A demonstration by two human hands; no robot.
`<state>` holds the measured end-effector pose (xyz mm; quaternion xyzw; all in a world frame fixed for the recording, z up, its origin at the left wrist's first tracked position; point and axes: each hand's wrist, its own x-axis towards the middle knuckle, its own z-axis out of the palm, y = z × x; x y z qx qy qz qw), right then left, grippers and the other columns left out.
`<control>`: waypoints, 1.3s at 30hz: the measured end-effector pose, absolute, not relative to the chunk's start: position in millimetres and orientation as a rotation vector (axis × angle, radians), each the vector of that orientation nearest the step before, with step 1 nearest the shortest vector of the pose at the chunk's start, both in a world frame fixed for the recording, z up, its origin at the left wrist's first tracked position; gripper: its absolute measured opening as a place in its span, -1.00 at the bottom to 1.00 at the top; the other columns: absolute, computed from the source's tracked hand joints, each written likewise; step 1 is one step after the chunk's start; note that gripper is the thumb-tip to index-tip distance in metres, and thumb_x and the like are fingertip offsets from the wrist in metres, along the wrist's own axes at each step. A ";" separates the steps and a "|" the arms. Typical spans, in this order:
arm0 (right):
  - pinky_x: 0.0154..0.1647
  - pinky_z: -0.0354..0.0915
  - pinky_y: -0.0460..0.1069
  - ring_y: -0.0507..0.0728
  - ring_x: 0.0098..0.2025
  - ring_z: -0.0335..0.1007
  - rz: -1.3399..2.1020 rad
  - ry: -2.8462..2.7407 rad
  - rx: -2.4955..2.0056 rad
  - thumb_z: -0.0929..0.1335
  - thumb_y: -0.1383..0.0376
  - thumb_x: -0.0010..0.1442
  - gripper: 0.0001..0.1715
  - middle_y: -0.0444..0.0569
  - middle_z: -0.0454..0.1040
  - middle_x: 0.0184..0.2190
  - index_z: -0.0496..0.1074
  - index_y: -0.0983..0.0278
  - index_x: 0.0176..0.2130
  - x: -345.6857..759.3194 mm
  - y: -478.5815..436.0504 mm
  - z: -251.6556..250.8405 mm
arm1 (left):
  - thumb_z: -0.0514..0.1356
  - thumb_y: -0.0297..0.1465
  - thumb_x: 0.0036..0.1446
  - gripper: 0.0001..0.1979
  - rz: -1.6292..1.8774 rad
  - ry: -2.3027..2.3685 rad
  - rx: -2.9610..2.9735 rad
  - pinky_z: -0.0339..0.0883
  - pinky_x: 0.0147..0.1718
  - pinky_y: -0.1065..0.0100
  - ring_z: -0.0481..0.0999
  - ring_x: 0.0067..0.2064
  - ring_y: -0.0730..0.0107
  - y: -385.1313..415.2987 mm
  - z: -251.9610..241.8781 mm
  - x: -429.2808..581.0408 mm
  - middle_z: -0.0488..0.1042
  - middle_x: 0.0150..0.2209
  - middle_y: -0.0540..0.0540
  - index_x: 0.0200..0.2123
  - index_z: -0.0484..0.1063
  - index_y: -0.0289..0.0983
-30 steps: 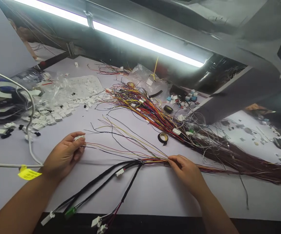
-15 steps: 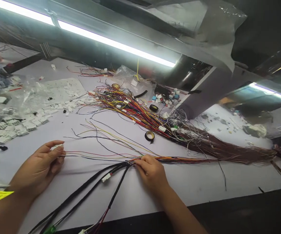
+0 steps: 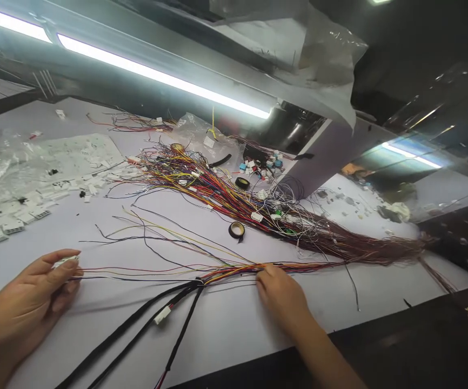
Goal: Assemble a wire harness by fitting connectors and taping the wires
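Between the thumb and fingers of my left hand point(image 3: 39, 294) is a white connector point(image 3: 66, 261), partly hidden by the fingers. Several thin red and dark wires point(image 3: 136, 274) run from it to the right and join a wire bundle point(image 3: 234, 270). My right hand point(image 3: 281, 294) is closed on that bundle, right of the point where black-sleeved branches point(image 3: 148, 302) split off toward me. A small white plug point(image 3: 162, 315) hangs on one branch. Loose wire ends point(image 3: 136, 232) fan out on the table beyond the bundle.
A thick heap of colored wires point(image 3: 218, 189) stretches across the table behind the bundle. A roll of black tape point(image 3: 236, 231) lies before it. White connectors point(image 3: 11, 224) and plastic bags point(image 3: 11, 162) cover the left side. A post point(image 3: 311, 162) stands at the back.
My right hand has slid right along the bundle, away from the branching point. My left hand, still holding the connector, sits farther left in view; the whole view has shifted too.
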<state>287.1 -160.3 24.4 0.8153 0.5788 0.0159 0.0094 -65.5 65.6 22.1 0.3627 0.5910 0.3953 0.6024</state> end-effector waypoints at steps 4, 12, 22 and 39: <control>-0.44 0.29 0.00 0.18 -0.38 0.53 0.045 1.609 2.661 0.25 0.30 0.26 -0.78 -0.07 0.59 -0.37 0.49 0.17 -0.25 324.2 -172.0 43.2 | 0.45 -0.22 -0.18 -0.56 0.896 1.182 0.834 0.10 -0.71 0.61 0.13 -0.64 0.62 62.2 20.7 -69.4 0.36 -0.60 0.11 -0.19 0.45 -0.15; 0.04 0.38 0.08 0.16 -0.05 0.50 -0.439 2.848 2.905 0.35 0.30 0.22 -0.82 -0.03 0.56 -0.12 0.49 0.17 -0.14 243.6 -68.8 108.9 | 0.25 -0.05 0.09 -0.62 0.916 1.071 0.791 0.06 -0.67 0.63 0.15 -0.64 0.65 49.7 22.1 -66.5 0.35 -0.55 0.09 -0.12 0.36 -0.14; -0.32 0.32 -0.07 0.03 -0.35 0.44 -1.937 2.771 2.278 0.33 0.30 0.24 -0.85 -0.13 0.54 -0.38 0.47 0.20 -0.17 106.1 45.0 81.3 | 0.17 -0.17 0.22 -0.77 0.914 0.831 0.671 0.08 -0.63 0.56 0.22 -0.61 0.60 46.5 21.1 -66.0 0.35 -0.54 0.07 -0.18 0.31 -0.16; -0.38 0.21 -0.09 0.02 -0.40 0.34 -1.341 2.929 2.396 0.35 0.35 0.19 -0.94 -0.14 0.43 -0.43 0.46 0.22 -0.33 107.3 27.2 24.7 | 0.20 -0.08 0.16 -0.66 0.816 0.955 0.763 0.08 -0.63 0.53 0.23 -0.58 0.54 47.7 15.9 -58.5 0.34 -0.55 0.07 -0.15 0.31 -0.18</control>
